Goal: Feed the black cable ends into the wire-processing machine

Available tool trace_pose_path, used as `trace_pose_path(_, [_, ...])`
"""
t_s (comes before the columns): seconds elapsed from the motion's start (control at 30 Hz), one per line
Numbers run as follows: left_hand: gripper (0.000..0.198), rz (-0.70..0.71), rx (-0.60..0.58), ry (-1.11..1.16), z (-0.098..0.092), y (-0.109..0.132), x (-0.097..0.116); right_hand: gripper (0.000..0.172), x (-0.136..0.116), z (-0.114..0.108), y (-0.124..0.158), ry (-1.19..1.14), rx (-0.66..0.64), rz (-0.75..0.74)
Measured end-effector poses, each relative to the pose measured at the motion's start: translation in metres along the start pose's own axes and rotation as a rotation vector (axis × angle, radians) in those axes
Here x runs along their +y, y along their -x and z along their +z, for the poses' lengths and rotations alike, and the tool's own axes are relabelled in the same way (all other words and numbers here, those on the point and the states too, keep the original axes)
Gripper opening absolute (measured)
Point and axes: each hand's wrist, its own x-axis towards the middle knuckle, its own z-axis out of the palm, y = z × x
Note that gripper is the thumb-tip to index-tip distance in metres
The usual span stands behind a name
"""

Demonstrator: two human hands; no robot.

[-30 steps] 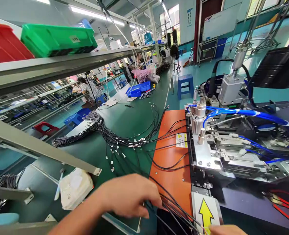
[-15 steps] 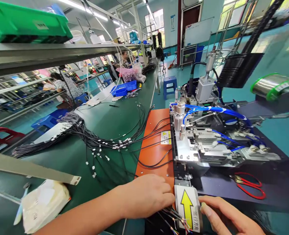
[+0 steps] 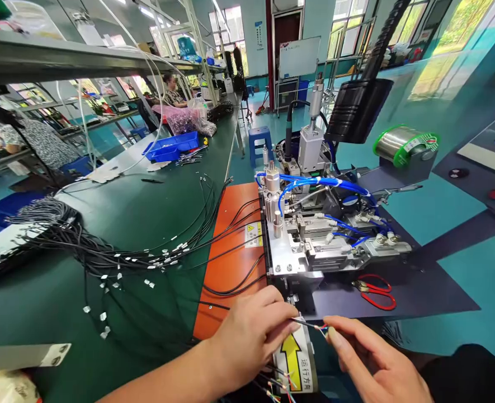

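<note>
A black cable (image 3: 305, 322) is pinched in my left hand (image 3: 255, 330), its stripped end pointing right. At that end my right hand (image 3: 368, 358) closes thumb and forefinger on the thin coloured wires (image 3: 323, 327). Both hands are over a white label with a yellow arrow (image 3: 290, 352) at the front of the machine. Below my left hand, several more cable ends (image 3: 278, 383) with bared coloured wires lie across the label. Other black cables run over the orange plate (image 3: 234, 257) into the machine (image 3: 289, 246).
A bundle of black cables with white tags (image 3: 104, 252) lies on the green table (image 3: 146, 207). Red-handled cutters (image 3: 375, 291) rest on the machine's dark base. Behind stand a solder wire spool (image 3: 404, 145), a blue tray (image 3: 174, 146) and a blue stool (image 3: 259, 143). People sit at far left.
My left hand has lifted a cable from near the label, and my right hand has come to grip its wires. The view has turned right.
</note>
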Motion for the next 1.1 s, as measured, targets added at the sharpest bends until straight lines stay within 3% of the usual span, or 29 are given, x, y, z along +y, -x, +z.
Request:
trace_pose_path(0.1, [0.014,0.04,0.071,-0.079,0.015,0.002,-0.001,0.026,-0.003,0.003,-0.001,0.038,0.001,0.037])
trace_pose_path(0.2, [0.016,0.044,0.117,-0.086,0.017,0.005,-0.002,0.026,-0.003,0.003,-0.001,0.068,0.009,0.052])
trace_pose_path(0.5, [0.023,-0.063,0.142,-0.078,0.021,0.017,-0.008,0.021,-0.014,0.013,-0.006,0.045,0.095,-0.04])
trace_pose_path(0.93, [0.022,-0.055,0.17,-0.154,0.027,0.023,-0.011,0.02,-0.023,0.02,-0.009,-0.046,0.021,-0.064])
trace_pose_path(1.1, [0.023,-0.054,0.146,-0.182,0.028,0.023,-0.01,0.015,-0.022,0.023,-0.009,0.04,0.074,-0.201])
